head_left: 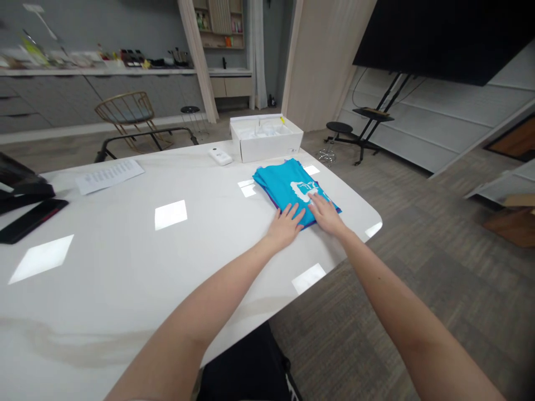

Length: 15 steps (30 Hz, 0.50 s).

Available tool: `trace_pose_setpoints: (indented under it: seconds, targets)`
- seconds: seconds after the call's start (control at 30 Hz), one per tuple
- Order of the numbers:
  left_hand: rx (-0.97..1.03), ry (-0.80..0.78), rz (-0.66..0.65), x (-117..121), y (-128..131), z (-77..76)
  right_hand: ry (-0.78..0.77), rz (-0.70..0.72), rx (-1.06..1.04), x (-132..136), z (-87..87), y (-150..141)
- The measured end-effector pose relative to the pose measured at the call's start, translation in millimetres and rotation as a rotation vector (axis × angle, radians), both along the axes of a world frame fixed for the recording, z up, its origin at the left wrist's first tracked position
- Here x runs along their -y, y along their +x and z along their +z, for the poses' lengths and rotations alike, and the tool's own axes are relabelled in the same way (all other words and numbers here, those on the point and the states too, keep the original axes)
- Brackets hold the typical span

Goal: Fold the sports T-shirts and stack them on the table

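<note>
A blue folded cloth (276, 177) with a white print lies near the right end of the white table, with purple fabric showing along its edges beneath. Whether it is a shirt or a bag I cannot tell. My left hand (285, 227) rests on its near left edge, fingers spread. Flat on the near right part, by the white print, lies my right hand (326, 215), its fingers stretched out. Neither hand grips anything.
Behind the cloth stands an open white box (270, 149) with pale contents. A white device (220, 156) lies left of it. Further left are a printed sheet (111, 177) and a black object (31, 221). The table's rounded right corner (378, 223) is close to my right arm.
</note>
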<state>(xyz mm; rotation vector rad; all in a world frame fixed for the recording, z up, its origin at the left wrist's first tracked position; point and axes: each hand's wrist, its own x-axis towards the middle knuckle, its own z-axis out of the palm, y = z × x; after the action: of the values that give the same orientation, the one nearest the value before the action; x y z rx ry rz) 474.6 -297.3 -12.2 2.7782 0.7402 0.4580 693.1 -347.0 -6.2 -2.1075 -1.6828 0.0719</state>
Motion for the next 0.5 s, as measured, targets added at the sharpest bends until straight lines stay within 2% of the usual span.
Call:
trace_pose_setpoints:
  seconds: [0.1,0.17,0.23,0.3,0.37,0.5]
  targets:
    - [0.032,-0.077,-0.094,8.4,-28.8,0.9,-0.061,-0.077,0.1,20.5,6.0,-25.3]
    - [0.06,-0.101,-0.08,9.2,-58.2,7.0,0.022,-0.098,0.146,25.7,15.4,-49.2]
    - [0.057,-0.114,-0.006,6.3,-97.7,15.9,0.117,-0.026,0.147,24.7,25.3,-81.6]
    - [0.042,-0.121,0.095,1.2,-146.8,23.8,0.12,0.105,0.045,19.4,32.0,-123.3]
    - [0.027,-0.12,0.209,-3.9,-203.7,27.6,0.04,0.237,-0.119,11.7,33.7,-172.7]
    - [0.018,-0.132,0.425,-6.2,-329.4,23.4,-0.096,0.462,-0.313,-9.3,26.1,-283.4]
